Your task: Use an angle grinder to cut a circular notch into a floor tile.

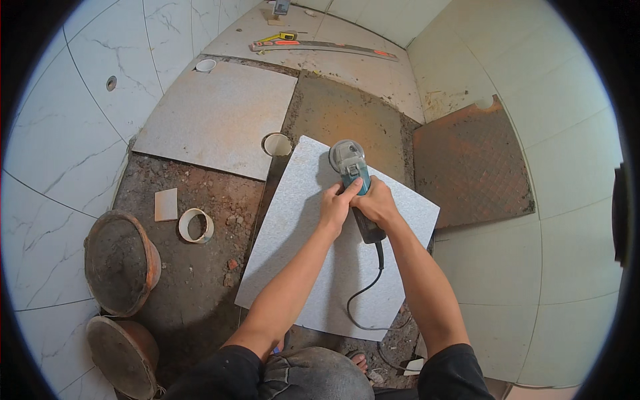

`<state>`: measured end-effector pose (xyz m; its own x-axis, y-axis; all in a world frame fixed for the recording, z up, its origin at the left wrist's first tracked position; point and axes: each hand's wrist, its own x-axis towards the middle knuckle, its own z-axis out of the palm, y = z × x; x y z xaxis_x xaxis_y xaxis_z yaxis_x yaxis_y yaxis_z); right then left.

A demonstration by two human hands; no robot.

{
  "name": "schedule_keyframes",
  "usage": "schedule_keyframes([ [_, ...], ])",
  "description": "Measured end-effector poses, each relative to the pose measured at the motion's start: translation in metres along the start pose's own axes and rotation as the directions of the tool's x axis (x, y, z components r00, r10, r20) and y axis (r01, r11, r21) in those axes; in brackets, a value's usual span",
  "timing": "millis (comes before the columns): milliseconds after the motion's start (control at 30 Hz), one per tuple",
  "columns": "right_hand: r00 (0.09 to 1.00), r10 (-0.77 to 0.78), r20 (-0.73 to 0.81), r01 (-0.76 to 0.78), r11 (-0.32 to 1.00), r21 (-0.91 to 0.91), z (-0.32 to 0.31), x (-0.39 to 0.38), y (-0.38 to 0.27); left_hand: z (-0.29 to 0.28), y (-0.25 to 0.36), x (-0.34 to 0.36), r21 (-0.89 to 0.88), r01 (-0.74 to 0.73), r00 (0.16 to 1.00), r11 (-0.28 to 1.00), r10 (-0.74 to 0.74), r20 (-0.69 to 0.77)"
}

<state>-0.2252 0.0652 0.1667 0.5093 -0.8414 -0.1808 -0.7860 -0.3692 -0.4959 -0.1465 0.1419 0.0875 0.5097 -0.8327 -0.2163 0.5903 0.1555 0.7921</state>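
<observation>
Grey below, at the tile's [343, 267] far edge: gripping the grinder [349, 163] with left hand [335, 207] and right hand [379, 202]; apparently cutting or grinding, calling for steady guidance.

Rough dirt floor [190, 283]: two buckets [154, 261] at eight o'clock, pipe ring [209, 230] and small tile [166, 205] at nine, large tile [220, 120] at ten.

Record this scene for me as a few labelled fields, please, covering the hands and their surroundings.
Left hand: gripping the angle grinder
Right hand: gripping the angle grinder
Tool head: over the far edge of a large pale tile, contact unclear
Left side: two buckets, white pipe ring
Far floor: spirit level, yellow tape measure
</observation>
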Motion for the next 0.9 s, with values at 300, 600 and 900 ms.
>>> schedule_keyframes([
  [300, 1.000, 0.013, 0.021, -0.013, 0.999, -0.032, 0.0016, 0.0078, 0.0001, 0.0000, 0.0031, 0.0012, -0.046, 0.016, 1.000, 0.999, -0.016, -0.004],
  [600, 0.999, 0.032, 0.024, -0.031, 0.999, -0.041, 0.0006, 0.0069, -0.0018, -0.0018, 0.0018, 0.0040, 0.006, 0.021, 1.000, 1.000, -0.021, -0.001],
  [900, 0.999, 0.038, 0.018, -0.036, 0.998, -0.056, 0.0021, 0.0070, -0.0034, -0.0012, 0.0062, 0.0032, 0.014, 0.061, 0.998, 0.998, -0.062, 0.014],
])
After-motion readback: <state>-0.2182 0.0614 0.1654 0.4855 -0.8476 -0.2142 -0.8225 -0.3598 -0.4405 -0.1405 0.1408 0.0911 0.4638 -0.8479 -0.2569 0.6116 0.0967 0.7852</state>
